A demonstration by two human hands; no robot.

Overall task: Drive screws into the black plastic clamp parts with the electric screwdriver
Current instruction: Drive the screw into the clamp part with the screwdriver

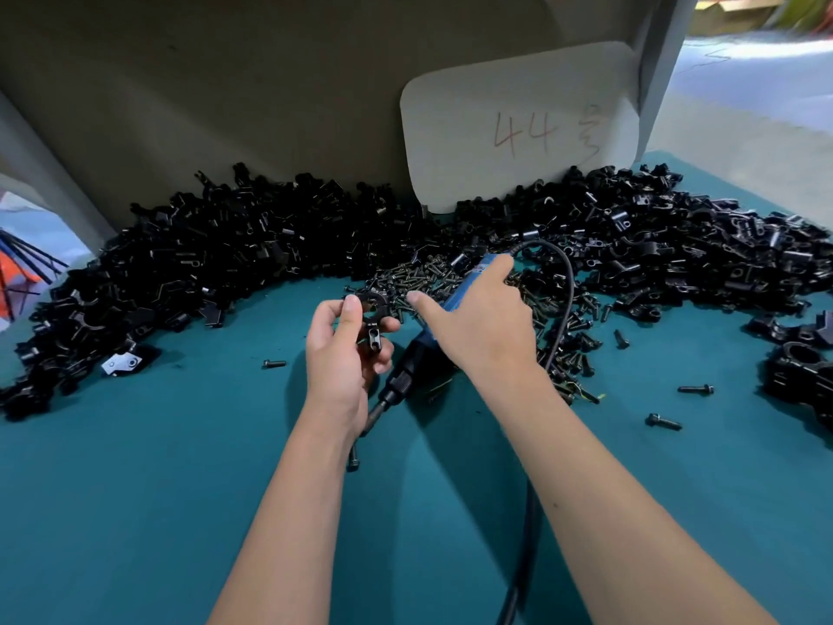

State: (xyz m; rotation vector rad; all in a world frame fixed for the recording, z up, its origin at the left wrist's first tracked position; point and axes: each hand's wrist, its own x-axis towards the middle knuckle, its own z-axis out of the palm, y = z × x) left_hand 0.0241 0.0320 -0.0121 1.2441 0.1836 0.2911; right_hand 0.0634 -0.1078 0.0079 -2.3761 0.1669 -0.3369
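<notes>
Holding a single clamp (370, 318) up off the mat, the left hand (345, 354) pinches it between thumb and curled fingers, the ring end uppermost and the slotted lug pointing down toward the palm. I cannot make out a screw seated in that lug, so by my reading this piece has yet to be fastened. The right hand (480, 322) reaches over the driver (428, 349) with its fingers spread and straight — index stretched toward the screws (419, 275), nothing gripped as far as I can see. The driver lies on its side on the mat under that hand, blue body toward the heap, black nose and bit angled back toward the left wrist, its cable (565, 290) looping off to the right and down past the forearm. So the tool is down rather than in use, and the step in hand looks like fetching a screw. Just beyond the fingertips sits the loose heap of screws, with a few strays scattered on the green mat (180, 489). Around it curves a great bank of black parts (203, 263), left to right against the backboard. A smaller cluster (798, 367) sits apart at the far right — possibly finished ones, though I cannot tell. Judging by the bank, most of the job remains.
</notes>
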